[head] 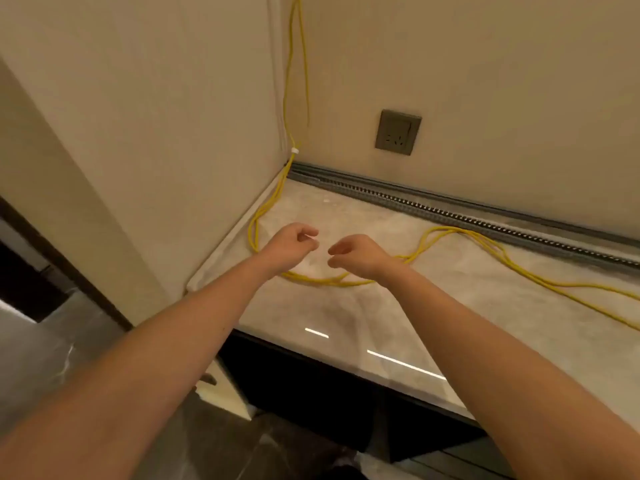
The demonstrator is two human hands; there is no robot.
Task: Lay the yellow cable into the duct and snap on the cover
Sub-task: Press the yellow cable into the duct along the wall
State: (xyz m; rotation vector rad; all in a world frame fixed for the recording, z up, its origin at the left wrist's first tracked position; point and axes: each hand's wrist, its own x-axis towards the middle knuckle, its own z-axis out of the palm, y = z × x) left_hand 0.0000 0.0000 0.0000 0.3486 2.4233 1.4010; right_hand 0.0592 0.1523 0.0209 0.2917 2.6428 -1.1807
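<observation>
A doubled yellow cable (446,233) drops down the wall corner through a white clip (295,150), loops loosely over the marble counter (398,306) and runs off to the right. A grey slotted duct (433,206) lies along the foot of the back wall, with no cable in it. I see no cover in view. My left hand (292,245) and my right hand (356,254) hover side by side above the cable's loop, fingers loosely curled, holding nothing.
A dark wall socket (398,132) sits above the duct. A beige side panel (156,133) closes the counter on the left. The counter's dark front edge (346,372) drops to a grey floor (52,358).
</observation>
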